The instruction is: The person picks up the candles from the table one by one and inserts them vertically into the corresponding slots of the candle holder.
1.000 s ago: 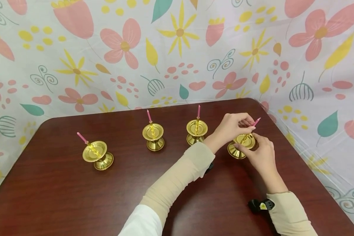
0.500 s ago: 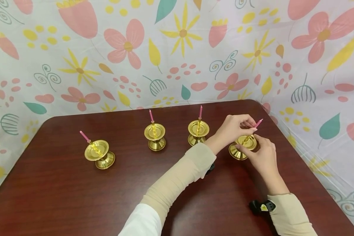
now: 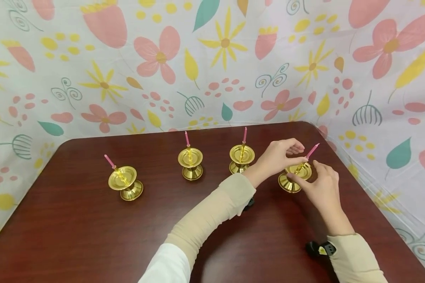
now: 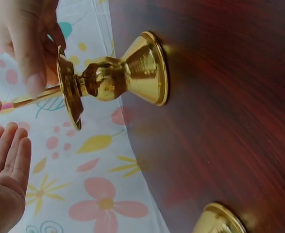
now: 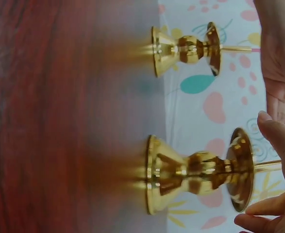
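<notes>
A pink candle (image 3: pixel 313 151) stands tilted in the tube of the rightmost brass candle holder (image 3: pixel 290 184). My left hand (image 3: pixel 279 155) is beside the candle, its fingers spread away from it and the thumb close to its lower end; whether the thumb touches is hard to tell. My right hand (image 3: pixel 324 188) surrounds the holder's dish (image 5: pixel 240 170) from the right, thumb and fingers apart with a gap to the rim. In the left wrist view, the right thumb hangs near the tube (image 4: pixel 40 96), and the left fingers (image 4: pixel 13 150) are loosely extended.
Three more brass holders with pink candles stand in a row leftward: one (image 3: pixel 241 157) by the left wrist, one (image 3: pixel 191 161) mid-table, one (image 3: pixel 125 182) at far left. The dark wooden table (image 3: pixel 102 236) meets a flower-printed cloth (image 3: pixel 212 63) behind and at right.
My left fingers have let go of the candle and opened. The right hand has eased slightly back from the dish. The head view has shifted, so everything sits a little further right.
</notes>
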Demonstrator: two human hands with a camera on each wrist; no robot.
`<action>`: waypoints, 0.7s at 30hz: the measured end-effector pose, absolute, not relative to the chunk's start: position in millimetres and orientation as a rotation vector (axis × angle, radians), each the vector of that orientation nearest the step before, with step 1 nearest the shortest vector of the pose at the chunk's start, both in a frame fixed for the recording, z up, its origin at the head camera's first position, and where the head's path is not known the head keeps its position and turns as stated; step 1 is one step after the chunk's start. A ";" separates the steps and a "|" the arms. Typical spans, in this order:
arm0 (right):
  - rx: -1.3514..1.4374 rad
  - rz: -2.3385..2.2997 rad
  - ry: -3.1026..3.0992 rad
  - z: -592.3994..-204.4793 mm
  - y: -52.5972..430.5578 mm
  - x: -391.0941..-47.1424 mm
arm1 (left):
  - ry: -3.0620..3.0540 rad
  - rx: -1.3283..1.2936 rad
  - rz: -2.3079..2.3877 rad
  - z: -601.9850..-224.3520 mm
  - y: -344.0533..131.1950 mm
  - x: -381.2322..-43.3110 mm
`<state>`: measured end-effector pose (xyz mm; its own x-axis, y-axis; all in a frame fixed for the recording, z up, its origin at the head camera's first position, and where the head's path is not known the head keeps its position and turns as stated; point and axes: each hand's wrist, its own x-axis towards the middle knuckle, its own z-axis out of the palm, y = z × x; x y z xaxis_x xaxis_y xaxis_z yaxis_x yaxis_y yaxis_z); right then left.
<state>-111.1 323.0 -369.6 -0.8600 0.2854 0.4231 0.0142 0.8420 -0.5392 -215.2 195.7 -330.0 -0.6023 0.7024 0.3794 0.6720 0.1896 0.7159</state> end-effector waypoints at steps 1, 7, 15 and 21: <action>-0.234 0.725 -2.525 -367.8 323.1 -111.2 | 2.407 1.388 1.410 -329.9 194.3 -216.3; -0.268 0.716 -2.516 -359.3 319.3 -110.1 | 2.479 1.421 1.357 -326.0 183.2 -219.5; -0.261 0.707 -2.466 -350.0 304.9 -98.4 | 2.506 1.503 1.250 -325.3 150.9 -210.9; -0.066 0.693 -2.424 -346.7 295.0 -99.5 | 2.620 1.517 1.163 -331.6 107.8 -199.2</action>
